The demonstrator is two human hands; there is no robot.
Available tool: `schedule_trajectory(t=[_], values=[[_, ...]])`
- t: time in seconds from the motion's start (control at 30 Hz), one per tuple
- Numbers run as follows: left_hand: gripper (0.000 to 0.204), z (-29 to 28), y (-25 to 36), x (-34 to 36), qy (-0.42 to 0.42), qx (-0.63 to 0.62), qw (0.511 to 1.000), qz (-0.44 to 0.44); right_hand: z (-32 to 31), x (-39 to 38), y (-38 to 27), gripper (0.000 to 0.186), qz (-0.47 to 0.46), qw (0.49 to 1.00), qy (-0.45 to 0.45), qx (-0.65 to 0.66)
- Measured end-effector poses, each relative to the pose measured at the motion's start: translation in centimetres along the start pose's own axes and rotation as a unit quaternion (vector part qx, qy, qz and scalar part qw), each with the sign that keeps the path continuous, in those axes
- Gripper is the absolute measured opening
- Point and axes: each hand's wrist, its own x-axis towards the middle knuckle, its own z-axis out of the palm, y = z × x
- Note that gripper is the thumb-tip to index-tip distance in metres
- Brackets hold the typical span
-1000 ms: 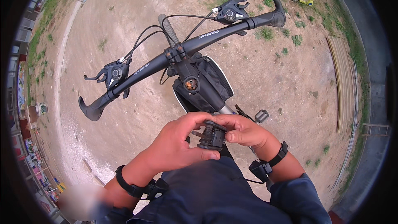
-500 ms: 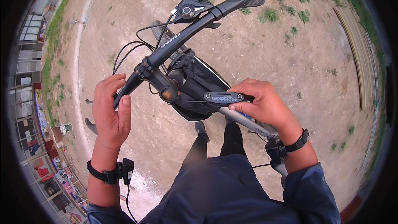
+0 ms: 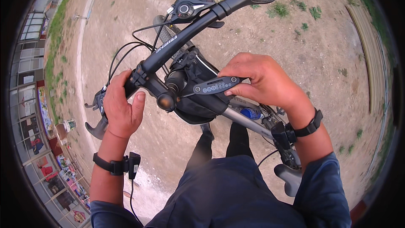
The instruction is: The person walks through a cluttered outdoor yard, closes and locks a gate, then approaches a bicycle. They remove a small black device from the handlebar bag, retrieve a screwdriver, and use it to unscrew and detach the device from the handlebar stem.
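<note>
My right hand (image 3: 261, 78) pinches a dark folding multi-tool (image 3: 216, 85) by its right end, between thumb and fingers. A thin key sticks out of the tool's left end, its tip close to the stem cap (image 3: 166, 101); whether it touches I cannot tell. My left hand (image 3: 123, 105) grips the black bicycle handlebar (image 3: 179, 42) just left of the stem clamp (image 3: 140, 74), the thumb raised apart from the bar. A black frame bag (image 3: 202, 105) hangs behind the stem, over the grey top tube (image 3: 244, 122).
Brake lever and shifter (image 3: 185, 9) sit at the bar's far end, with cables (image 3: 122, 55) looping forward. The saddle (image 3: 289, 179) stands by my right elbow. A blue bottle (image 3: 250, 113) shows below the frame. Long boards (image 3: 363, 55) lie right; a glazed building front (image 3: 31, 101) stands left.
My right hand has moved left and away from me with the multi-tool, now tilted, bringing its key to the stem. My left hand has closed on the bar, nearer the clamp.
</note>
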Motion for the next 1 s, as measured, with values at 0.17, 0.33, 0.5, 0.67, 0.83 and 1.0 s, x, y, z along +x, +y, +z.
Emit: schedule_trajectory(t=[0.17,0.33,0.5,0.67,0.83,1.0], values=[[0.057,0.2,0.3,0.2,0.008,-0.021,1.0,0.003,-0.4,0.7,0.1,0.036,0.013,0.999,-0.024,0.031],[0.06,0.3,0.6,0.4,0.023,-0.026,0.999,0.014,-1.5,1.7,-0.2,0.033,0.034,0.994,-0.085,0.06],[0.062,0.3,0.5,0.4,0.035,-0.004,0.999,0.033,-2.1,3.7,-0.6,0.031,0.113,0.982,-0.128,0.081],[0.064,0.3,0.6,0.7,0.035,-0.008,0.999,0.036,-3.4,6.3,0.4,0.033,0.282,0.918,-0.149,0.237],[0.065,0.4,0.6,0.6,0.031,-0.019,0.999,0.028,-2.4,5.4,2.7,0.028,0.195,0.923,-0.106,0.315],[0.065,0.4,0.5,0.7,0.042,-0.024,0.998,0.041,-1.9,5.3,3.7,0.027,0.176,0.926,-0.1,0.319]])
